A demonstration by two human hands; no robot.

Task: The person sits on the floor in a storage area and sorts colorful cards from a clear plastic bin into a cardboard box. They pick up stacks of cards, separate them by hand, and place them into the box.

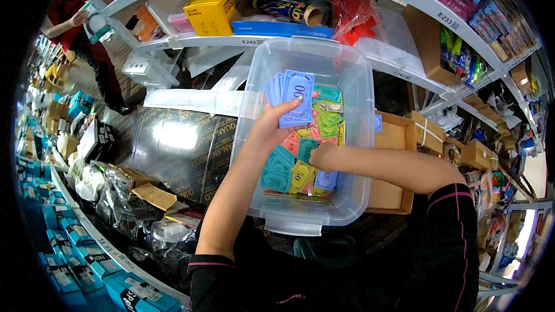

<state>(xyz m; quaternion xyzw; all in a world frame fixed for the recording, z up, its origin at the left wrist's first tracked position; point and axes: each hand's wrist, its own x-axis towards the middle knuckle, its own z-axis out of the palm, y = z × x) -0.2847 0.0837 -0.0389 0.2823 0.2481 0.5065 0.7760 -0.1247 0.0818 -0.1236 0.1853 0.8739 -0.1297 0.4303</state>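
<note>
In my left hand (279,117) is a fanned stack of blue play-money notes (299,95), pressed under the thumb. The hand is above a clear plastic storage bin (360,91). My right hand (326,156) reaches down into the bin beside a dark green note (307,149). Its fingertips are hidden, so whether it grips anything does not show. Loose play money covers the bin's bottom: teal notes (275,177), yellow notes (301,175), lime-green notes (328,119), red notes (289,143) and a few more blue notes (326,178).
An open cardboard box (390,195) stands right of the bin. Metal shelving (208,43) with a yellow box (212,8) rises behind it. Plastic-wrapped goods (125,190) lie on the left, near teal boxes (138,290). Another person (86,47) stands at the upper left.
</note>
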